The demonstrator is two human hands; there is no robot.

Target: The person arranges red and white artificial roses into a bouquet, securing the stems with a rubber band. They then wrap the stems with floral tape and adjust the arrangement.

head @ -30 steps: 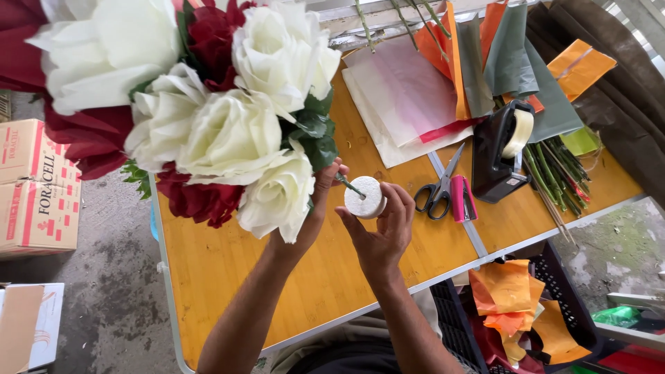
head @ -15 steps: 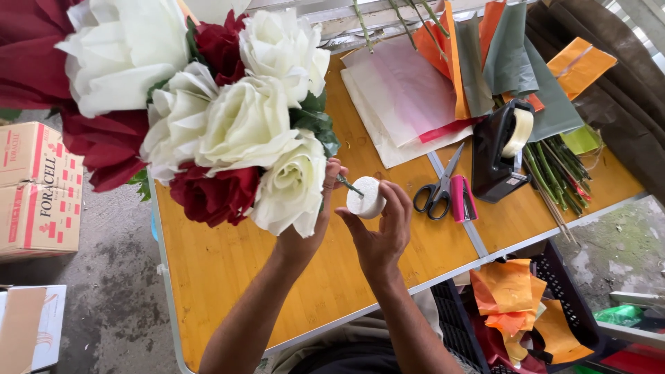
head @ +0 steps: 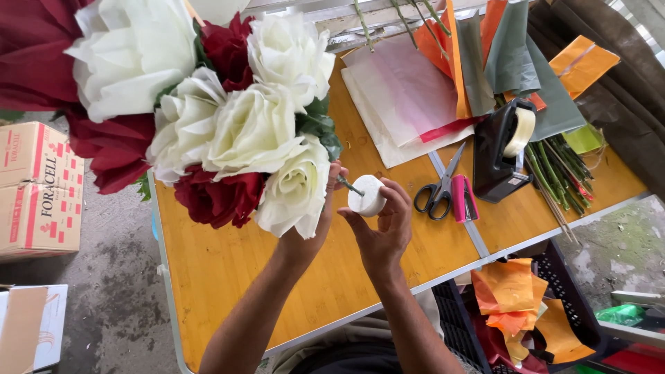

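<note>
My left hand (head: 313, 235) grips the stems of a bouquet of white and dark red artificial roses (head: 228, 131), held up close to the camera; most of the hand is hidden behind the blooms. My right hand (head: 384, 228) holds a small white foam cylinder (head: 366, 196) just right of the bouquet. A thin green stem end (head: 348, 185) pokes into the foam's side. Both hands hover above a yellow wooden folding table (head: 228, 277).
On the table lie black-handled scissors (head: 438, 190), a pink stapler (head: 464, 199), a black tape dispenser (head: 504, 152), sheets of pink, orange and grey wrapping paper (head: 409, 90) and green stems (head: 557, 166). A black crate of orange paper (head: 519, 305) stands at lower right; cardboard boxes (head: 38, 187) sit at left.
The bouquet has shifted slightly right and up in view. The foam cylinder has turned in my right hand and sits closer against the stem end.
</note>
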